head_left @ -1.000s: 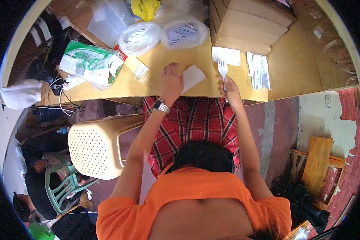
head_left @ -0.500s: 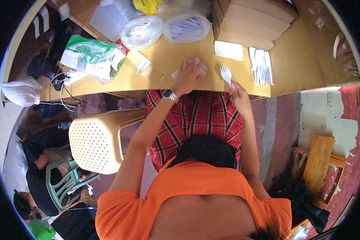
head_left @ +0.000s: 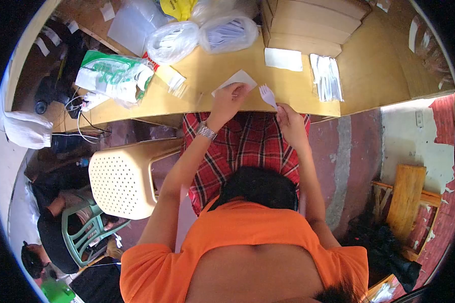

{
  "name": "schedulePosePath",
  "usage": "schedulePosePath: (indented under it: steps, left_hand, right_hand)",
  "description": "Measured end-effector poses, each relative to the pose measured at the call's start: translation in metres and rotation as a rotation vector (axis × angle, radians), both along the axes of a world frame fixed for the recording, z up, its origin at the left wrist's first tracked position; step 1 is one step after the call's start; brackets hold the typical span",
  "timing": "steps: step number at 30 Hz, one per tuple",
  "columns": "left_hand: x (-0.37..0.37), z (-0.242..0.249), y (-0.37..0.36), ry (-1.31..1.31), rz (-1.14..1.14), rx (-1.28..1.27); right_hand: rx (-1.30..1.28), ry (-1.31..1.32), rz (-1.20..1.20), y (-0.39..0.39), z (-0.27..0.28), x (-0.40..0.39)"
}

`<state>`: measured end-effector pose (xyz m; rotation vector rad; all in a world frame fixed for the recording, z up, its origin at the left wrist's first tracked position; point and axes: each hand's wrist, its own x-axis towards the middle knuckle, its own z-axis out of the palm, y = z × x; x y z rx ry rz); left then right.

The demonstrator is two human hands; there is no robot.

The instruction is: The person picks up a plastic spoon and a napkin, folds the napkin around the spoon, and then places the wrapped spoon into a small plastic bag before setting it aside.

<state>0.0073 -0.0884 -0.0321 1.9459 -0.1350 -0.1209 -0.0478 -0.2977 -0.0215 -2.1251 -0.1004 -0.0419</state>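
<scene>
A white plastic fork (head_left: 268, 96) is held by its handle in my right hand (head_left: 291, 123), tines pointing up and away over the table's front edge. My left hand (head_left: 230, 100), with a metal-band watch on the wrist, rests on a folded white paper napkin (head_left: 236, 78) lying on the table. Its fingers are curled in at the napkin's right part and hide some of it. A small stack of white napkins (head_left: 283, 59) lies beyond the fork. Right of the stack is a bundle of wrapped white cutlery (head_left: 326, 78).
Two clear plastic bags of white cutlery (head_left: 173, 42) stand at the back of the table (head_left: 212, 63). A green-and-white package (head_left: 111, 76) lies at left, cardboard boxes (head_left: 313, 25) at back right. A beige stool (head_left: 122, 183) stands below left; a seated person (head_left: 53, 222) is behind it.
My left hand has gone from lying spread over the napkin to curled fingers, uncovering more of it. The fork in my right hand has moved left, nearer the napkin.
</scene>
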Motion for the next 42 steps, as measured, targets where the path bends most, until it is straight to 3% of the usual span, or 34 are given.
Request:
schedulePosePath:
  steps: [3, 6, 9, 12, 27, 30, 34, 37, 42]
  left_hand:
    - [-0.023, 0.014, -0.022, 0.28, 0.037, -0.703]
    - [-0.043, 0.021, -0.029, 0.103, -0.027, -0.492]
    - [-0.053, 0.033, -0.038, 0.111, 0.032, -0.726]
    - [-0.057, 0.04, -0.04, 0.111, 0.101, -0.784]
    - [-0.065, 0.034, -0.033, 0.243, 0.106, -0.865]
    - [-0.051, 0.018, -0.009, 0.059, -0.029, -0.541]
    - [-0.025, 0.012, 0.009, -0.33, 0.258, 0.094]
    - [-0.009, -0.01, 0.015, -0.281, 0.062, 0.433]
    - [0.003, -0.018, 0.013, -0.31, -0.045, 0.577]
  right_hand:
    - [0.055, -0.008, 0.054, 0.011, 0.009, -0.01]
    - [0.078, -0.024, 0.164, 0.025, 0.025, -0.022]
    - [0.115, -0.054, 0.176, 0.031, 0.037, -0.029]
    - [0.201, 0.154, 0.179, 0.031, 0.039, -0.034]
    - [0.071, 0.229, 0.247, 0.022, 0.018, -0.043]
    - [0.116, 0.223, 0.194, 0.013, 0.016, -0.044]
    - [0.186, 0.216, 0.084, -0.016, 0.003, -0.034]
    - [0.292, 0.407, 0.016, -0.025, 0.003, -0.029]
    - [0.219, 0.273, 0.146, -0.03, -0.001, -0.027]
